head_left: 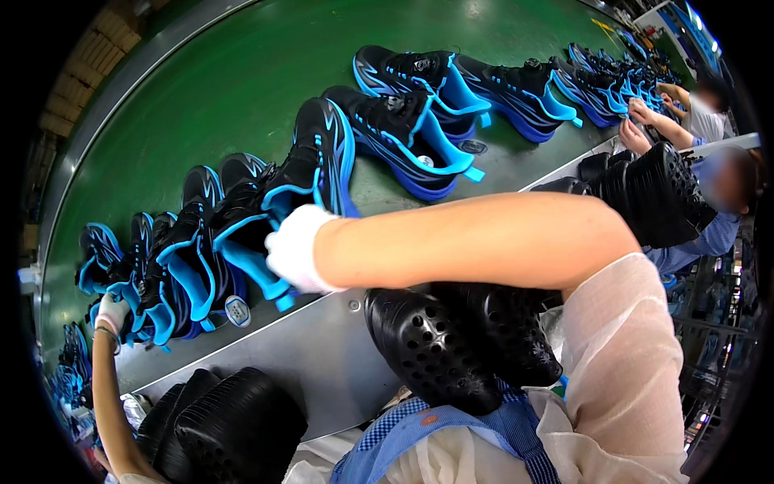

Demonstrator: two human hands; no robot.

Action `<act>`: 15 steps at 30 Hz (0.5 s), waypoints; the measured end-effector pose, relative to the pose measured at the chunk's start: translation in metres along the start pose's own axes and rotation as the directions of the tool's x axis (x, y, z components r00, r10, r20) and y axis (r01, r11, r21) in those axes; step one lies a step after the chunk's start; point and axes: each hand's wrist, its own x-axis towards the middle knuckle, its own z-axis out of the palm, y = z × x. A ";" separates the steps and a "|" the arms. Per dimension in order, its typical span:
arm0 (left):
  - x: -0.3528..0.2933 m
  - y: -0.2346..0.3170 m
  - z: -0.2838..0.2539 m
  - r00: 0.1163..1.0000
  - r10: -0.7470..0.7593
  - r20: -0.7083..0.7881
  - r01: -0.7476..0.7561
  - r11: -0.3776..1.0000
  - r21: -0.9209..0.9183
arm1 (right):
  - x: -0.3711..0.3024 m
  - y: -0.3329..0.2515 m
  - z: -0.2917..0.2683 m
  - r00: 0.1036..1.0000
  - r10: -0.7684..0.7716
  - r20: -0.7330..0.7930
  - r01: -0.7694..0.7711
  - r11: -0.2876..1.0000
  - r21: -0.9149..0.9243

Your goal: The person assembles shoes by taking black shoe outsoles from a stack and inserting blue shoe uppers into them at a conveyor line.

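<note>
Black sneakers with bright blue linings and blue soles stand in a row along the green belt. My right hand [303, 249], in a white glove, reaches across from the right. It is closed at the collar of one black-and-blue sneaker [242, 234], its fingertips partly hidden by the shoe. At the far left my left hand [112, 313], also gloved in white, has its fingers closed at the opening of another sneaker [143, 278]. A further sneaker [310, 157] stands just beyond my right hand, toe pointing away.
A metal ledge [330, 347] edges the green belt [242, 89]. Black shoe-shaped pieces with holes [427, 343] lie close to my body; ribbed black ones [238, 423] stand at lower left. On the right, another person's hands [637, 129] work at more sneakers, beside a black stack [653, 194].
</note>
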 end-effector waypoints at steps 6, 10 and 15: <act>-0.074 0.126 0.040 0.970 0.242 -0.003 -0.241 0.967 -0.083 | -0.083 0.062 0.000 0.991 0.054 -0.124 -0.065 0.995 -0.082; -0.127 0.210 0.091 0.930 0.367 0.020 -0.367 0.930 0.011 | -0.129 0.075 0.005 0.985 0.150 -0.082 -0.153 0.988 -0.030; -0.175 0.295 0.120 0.908 0.413 0.068 -0.417 0.908 0.044 | -0.179 0.105 0.000 0.886 0.458 0.068 -0.442 0.882 -0.165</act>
